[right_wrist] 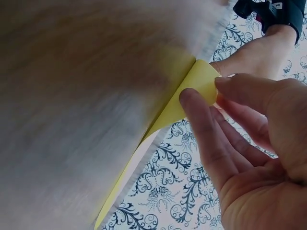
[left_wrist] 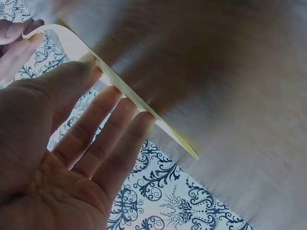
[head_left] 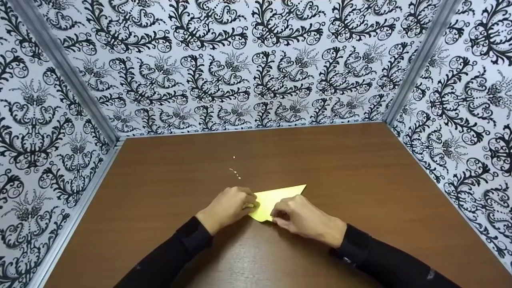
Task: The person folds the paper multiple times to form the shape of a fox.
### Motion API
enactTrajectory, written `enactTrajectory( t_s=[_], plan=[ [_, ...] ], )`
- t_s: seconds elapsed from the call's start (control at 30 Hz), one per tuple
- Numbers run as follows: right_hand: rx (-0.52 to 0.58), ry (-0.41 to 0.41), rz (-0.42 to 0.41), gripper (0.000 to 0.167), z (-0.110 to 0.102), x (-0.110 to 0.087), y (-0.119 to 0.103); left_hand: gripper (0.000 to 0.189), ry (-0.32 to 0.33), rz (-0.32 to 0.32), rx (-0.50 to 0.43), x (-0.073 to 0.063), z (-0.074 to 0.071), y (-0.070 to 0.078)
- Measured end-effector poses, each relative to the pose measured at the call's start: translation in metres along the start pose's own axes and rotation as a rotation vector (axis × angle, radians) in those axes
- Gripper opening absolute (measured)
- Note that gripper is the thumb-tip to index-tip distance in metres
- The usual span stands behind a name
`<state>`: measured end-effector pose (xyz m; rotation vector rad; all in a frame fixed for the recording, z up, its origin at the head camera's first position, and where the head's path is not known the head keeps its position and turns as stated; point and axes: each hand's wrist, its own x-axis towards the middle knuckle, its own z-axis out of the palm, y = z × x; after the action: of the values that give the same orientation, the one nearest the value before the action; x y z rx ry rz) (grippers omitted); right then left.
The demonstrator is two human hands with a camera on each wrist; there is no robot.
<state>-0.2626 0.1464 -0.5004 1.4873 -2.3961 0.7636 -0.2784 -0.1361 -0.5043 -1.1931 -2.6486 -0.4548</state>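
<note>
A yellow sheet of paper (head_left: 276, 198) lies on the brown table, one pointed corner reaching to the far right. My left hand (head_left: 234, 206) holds its left end; in the left wrist view the thumb and fingertips meet along the paper's edge (left_wrist: 125, 90). At the near edge, my right hand (head_left: 304, 218) pinches the sheet with thumb and curled fingers. The right wrist view shows that part of the paper (right_wrist: 192, 91) bent up off the table, with a paler face below. Part of the sheet is hidden behind both hands.
Small white specks (head_left: 236, 173) dot the brown wooden table (head_left: 180, 160) beyond the left hand. White panels (head_left: 248, 72) with black scroll patterns enclose the table at the back and both sides, joined by grey metal posts (head_left: 420, 60).
</note>
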Motion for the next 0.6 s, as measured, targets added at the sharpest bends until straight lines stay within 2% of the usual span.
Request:
enactTrajectory(
  t_s=[0.23, 0.5, 0.6],
  plan=[
    [0.039, -0.024, 0.009, 0.010, -0.0013, -0.0016, 0.0008, 0.004, 0.003, 0.033, 0.016, 0.0011, -0.0005, 0.0009],
    [-0.011, 0.027, -0.019, 0.009, -0.0038, 0.0002, -0.0001, 0.004, -0.003, 0.037, 0.013, 0.0007, 0.0002, -0.0003],
    [0.023, 0.024, 0.006, 0.008, -0.0063, 0.0030, 0.0001, 0.004, -0.012, 0.037, 0.012, -0.0003, -0.0006, -0.0009]
  ],
)
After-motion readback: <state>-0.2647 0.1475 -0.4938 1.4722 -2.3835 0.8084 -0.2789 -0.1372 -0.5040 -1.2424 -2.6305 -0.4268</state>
